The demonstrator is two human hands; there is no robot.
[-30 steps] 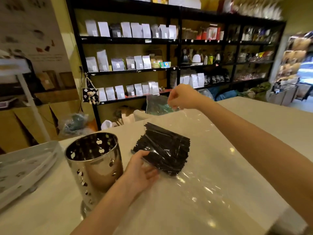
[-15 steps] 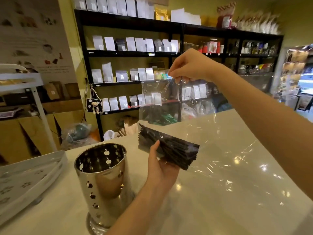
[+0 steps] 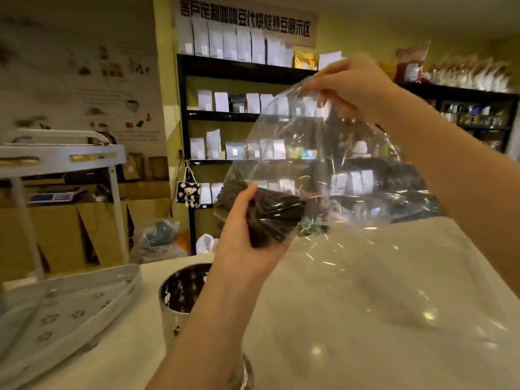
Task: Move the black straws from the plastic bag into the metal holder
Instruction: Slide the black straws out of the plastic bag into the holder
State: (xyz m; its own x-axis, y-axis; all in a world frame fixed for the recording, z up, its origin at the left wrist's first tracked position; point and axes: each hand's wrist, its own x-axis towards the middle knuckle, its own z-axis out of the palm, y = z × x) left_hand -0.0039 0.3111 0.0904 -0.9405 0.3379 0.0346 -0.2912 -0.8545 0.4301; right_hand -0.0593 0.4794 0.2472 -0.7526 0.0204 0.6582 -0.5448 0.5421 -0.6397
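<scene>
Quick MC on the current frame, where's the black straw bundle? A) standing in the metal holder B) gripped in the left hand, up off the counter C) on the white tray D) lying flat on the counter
B: the left hand grips the black straws in the air, above the metal holder, while the right hand pinches the plastic bag up top.

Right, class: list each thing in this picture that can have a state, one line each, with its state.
Left hand: grips the straws.
Right hand: pinches the bag's top edge.
Straws: bundled, lifted off the counter.
Plastic bag: raised, hanging.
Metal holder: upright, on the counter.
</scene>
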